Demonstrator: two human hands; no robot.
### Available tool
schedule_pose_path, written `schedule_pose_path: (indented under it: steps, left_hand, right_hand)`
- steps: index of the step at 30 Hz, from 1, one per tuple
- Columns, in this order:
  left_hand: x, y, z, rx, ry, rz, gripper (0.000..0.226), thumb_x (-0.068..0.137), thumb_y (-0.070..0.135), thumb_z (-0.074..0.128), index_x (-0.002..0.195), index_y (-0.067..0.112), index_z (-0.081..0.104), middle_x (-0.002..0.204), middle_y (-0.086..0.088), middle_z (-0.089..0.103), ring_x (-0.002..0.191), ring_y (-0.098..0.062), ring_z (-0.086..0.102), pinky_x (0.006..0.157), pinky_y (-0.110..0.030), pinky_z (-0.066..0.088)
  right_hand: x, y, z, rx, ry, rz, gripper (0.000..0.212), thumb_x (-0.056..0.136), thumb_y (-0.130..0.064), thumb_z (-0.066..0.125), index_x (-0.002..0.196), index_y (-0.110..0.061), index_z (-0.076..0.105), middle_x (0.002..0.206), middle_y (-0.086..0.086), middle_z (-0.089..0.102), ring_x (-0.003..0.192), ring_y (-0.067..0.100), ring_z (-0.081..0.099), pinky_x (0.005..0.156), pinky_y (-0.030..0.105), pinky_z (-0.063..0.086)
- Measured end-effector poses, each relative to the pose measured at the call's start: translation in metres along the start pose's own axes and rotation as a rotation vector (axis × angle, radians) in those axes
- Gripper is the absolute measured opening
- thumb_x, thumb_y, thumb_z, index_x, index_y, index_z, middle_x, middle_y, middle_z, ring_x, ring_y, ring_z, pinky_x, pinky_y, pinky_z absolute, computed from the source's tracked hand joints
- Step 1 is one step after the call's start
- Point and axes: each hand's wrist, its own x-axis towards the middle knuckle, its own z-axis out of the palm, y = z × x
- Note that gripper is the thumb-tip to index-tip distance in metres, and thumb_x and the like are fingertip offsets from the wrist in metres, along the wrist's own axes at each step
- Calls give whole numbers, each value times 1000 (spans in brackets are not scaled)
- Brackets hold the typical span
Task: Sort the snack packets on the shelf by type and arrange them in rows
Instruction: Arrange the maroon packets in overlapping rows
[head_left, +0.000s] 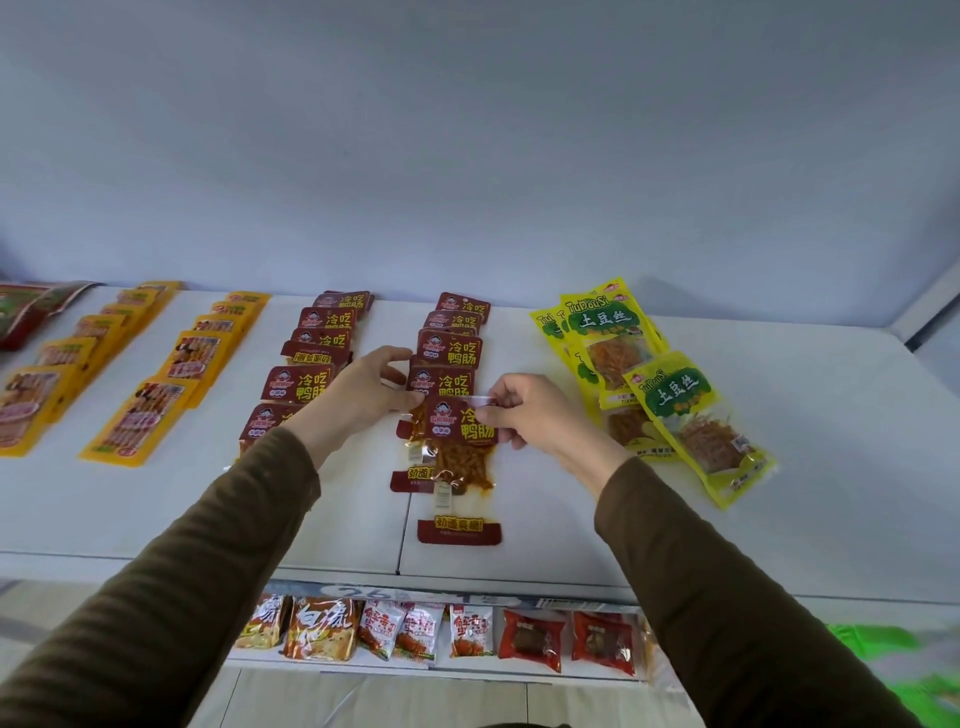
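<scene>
**Red packet held at the front of its row**

On the white shelf I see both hands at one dark red packet, which lies at the near end of the right red row. My left hand pinches the packet's top left corner between thumb and fingers. My right hand pinches its top right corner, where a small white tab shows. The packet's clear lower part shows orange-red strips inside, and its bottom end reaches near the front edge of the shelf. It overlaps another red packet just behind it.

A second red row runs just left of my left hand, from the back wall toward me; one packet in it is turned upside down. Further left lie two rows of orange-yellow packets, and at the far left corner some dark red and green bags, partly cut off by the picture edge.

To the right of my right hand, yellow-green packets lie in a loose, overlapping pile, tilted and not in a straight line.

Below the shelf, a lower shelf carries a row of small packets: orange, white and red ones. Both sleeves are dark brown.
</scene>
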Motion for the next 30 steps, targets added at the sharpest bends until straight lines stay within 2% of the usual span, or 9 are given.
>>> schedule_pose_path:
  steps: [6,12,15,18,20,22,26,28,30]
  left_hand:
    - [-1,3,-1,-111,12,-59,21,102,21,58,122,25,62,104,3,71,87,-8,70,52,-11,52]
    - [-8,3,-2,-174,-8,-81,22,107,26,48,121,19,64,104,-3,73,90,-16,72,61,-18,57]
    - [-7,2,-2,-108,55,-48,28,107,31,47,128,20,62,112,-4,71,95,-17,68,72,-22,54]
    - [-2,0,2,-145,141,0,48,106,48,39,148,25,45,145,-5,54,125,-23,57,104,-38,48]
    - [-1,4,9,-285,128,4,63,103,59,33,157,26,31,161,-5,37,145,-27,40,119,-43,32]
    - [0,11,17,-499,111,-2,71,102,62,31,157,17,32,164,-8,32,150,-28,32,111,-32,30]
    - [1,21,29,-644,31,57,71,103,62,28,156,15,33,164,-7,31,148,-25,33,74,-7,48]
    - [5,19,30,-599,-19,68,73,102,65,29,154,15,38,161,-9,36,129,-13,56,55,-6,49]
    - [12,14,30,-618,-38,38,73,101,67,25,154,18,35,162,-10,34,108,8,58,56,-6,49]
  right_hand:
    - [2,-10,28,50,62,-61,22,90,-18,77,80,-18,57,55,-8,61,47,8,59,49,28,51]
    - [3,-9,36,2,106,-55,24,88,-24,80,86,-25,55,72,-9,64,53,6,61,53,30,54]
    - [3,-8,31,-70,255,-91,32,86,-38,78,103,-25,54,94,-13,59,81,4,60,63,22,41]
    - [8,-7,32,151,403,-117,38,98,-42,64,127,-19,55,124,-5,60,111,11,60,78,18,42]
    - [11,-10,40,346,383,-87,50,105,-45,50,147,-18,46,138,-7,53,112,-8,57,85,9,41]
    - [16,-16,50,484,312,-45,60,106,-52,41,157,-22,34,143,-10,49,112,-19,54,84,4,43]
    - [26,-29,63,562,280,-27,75,96,-68,34,159,-27,32,160,-2,43,143,17,46,116,44,41]
    - [26,-34,65,573,275,-3,86,87,-76,33,159,-28,33,160,-1,43,144,19,45,119,48,38]
    - [26,-34,65,591,256,3,91,82,-80,33,158,-30,35,158,-1,46,142,20,47,117,49,40]
